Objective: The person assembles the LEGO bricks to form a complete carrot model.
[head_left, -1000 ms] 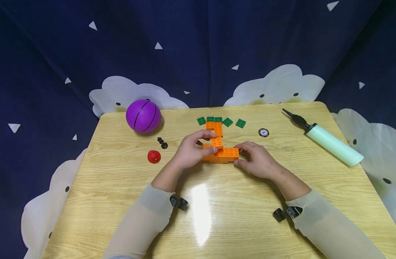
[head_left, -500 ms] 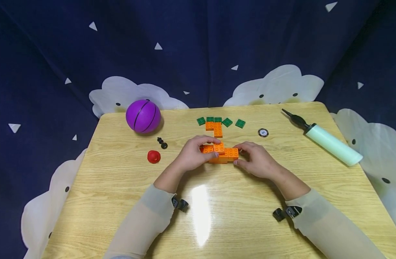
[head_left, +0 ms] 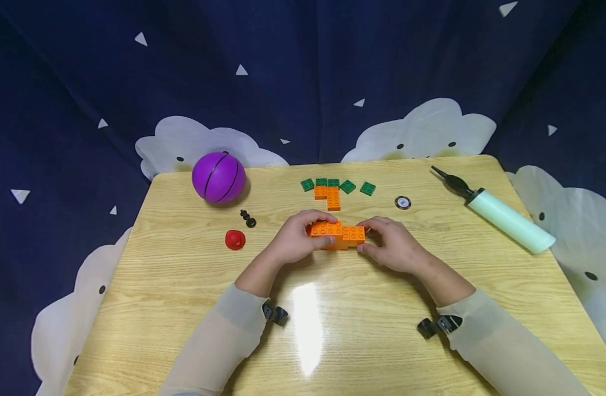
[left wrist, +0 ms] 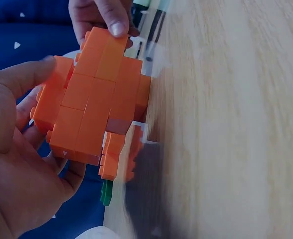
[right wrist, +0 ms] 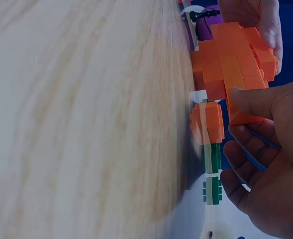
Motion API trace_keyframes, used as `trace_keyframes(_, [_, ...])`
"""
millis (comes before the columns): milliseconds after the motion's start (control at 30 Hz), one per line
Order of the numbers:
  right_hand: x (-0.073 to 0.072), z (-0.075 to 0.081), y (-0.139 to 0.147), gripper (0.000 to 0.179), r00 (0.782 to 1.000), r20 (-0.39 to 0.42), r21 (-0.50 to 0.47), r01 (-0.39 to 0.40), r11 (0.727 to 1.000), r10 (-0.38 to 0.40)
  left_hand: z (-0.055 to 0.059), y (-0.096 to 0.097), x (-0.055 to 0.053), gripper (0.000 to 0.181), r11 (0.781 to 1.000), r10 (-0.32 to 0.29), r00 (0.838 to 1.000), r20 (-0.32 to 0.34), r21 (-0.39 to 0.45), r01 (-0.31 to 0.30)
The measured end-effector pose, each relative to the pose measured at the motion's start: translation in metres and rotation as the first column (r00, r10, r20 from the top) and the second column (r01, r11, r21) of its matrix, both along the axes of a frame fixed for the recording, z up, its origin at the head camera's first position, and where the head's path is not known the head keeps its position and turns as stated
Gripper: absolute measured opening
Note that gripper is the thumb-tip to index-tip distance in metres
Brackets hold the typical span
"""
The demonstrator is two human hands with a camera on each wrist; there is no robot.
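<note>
A stepped block of joined orange toy bricks stands at the middle of the table, several bricks wide and more than one layer high. On its upper left part my left hand pinches an orange brick between thumb and fingers; that brick lies against the studded top, a narrow gap showing beside it in the left wrist view. My right hand grips the right end of the block, its thumb on the near side and fingertips behind. The left fingertips are partly hidden behind the bricks.
Loose orange bricks and several flat green bricks lie just beyond. Farther left are a purple ball, a black chess piece and a small red hat. Rightward lie a poker chip and a hand pump.
My left hand has brought the orange brick down and toward me, from above the block's back edge onto its top, lining it up with the bricks there. My right hand stays in place.
</note>
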State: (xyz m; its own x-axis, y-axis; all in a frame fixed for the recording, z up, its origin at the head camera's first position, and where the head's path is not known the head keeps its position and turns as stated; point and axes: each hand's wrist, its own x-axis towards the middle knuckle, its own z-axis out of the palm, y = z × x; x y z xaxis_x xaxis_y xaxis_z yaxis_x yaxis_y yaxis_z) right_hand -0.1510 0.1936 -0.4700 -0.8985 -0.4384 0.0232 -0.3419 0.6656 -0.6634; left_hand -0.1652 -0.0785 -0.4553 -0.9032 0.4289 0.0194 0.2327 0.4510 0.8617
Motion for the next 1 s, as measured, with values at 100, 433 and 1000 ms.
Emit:
trace_keyframes(100, [0.000,-0.001,0.000,0.044,1.000,0.001,-0.001,0.001,1.000,-0.001,-0.001,0.000,0.001,0.031,1.000,0.017,1.000,0.008,0.005,-0.017])
trace_keyframes(433, [0.000,-0.001,-0.002,0.045,1.000,0.001,0.007,0.004,1.000,-0.004,-0.007,0.003,0.004,0.025,0.995,0.056,0.997,0.047,0.079,-0.060])
trace_keyframes(1000, [-0.001,-0.001,-0.001,0.044,1.000,0.000,0.008,0.000,1.000,0.000,-0.016,0.006,0.007,0.024,0.987,0.086,0.995,0.059,0.131,-0.093])
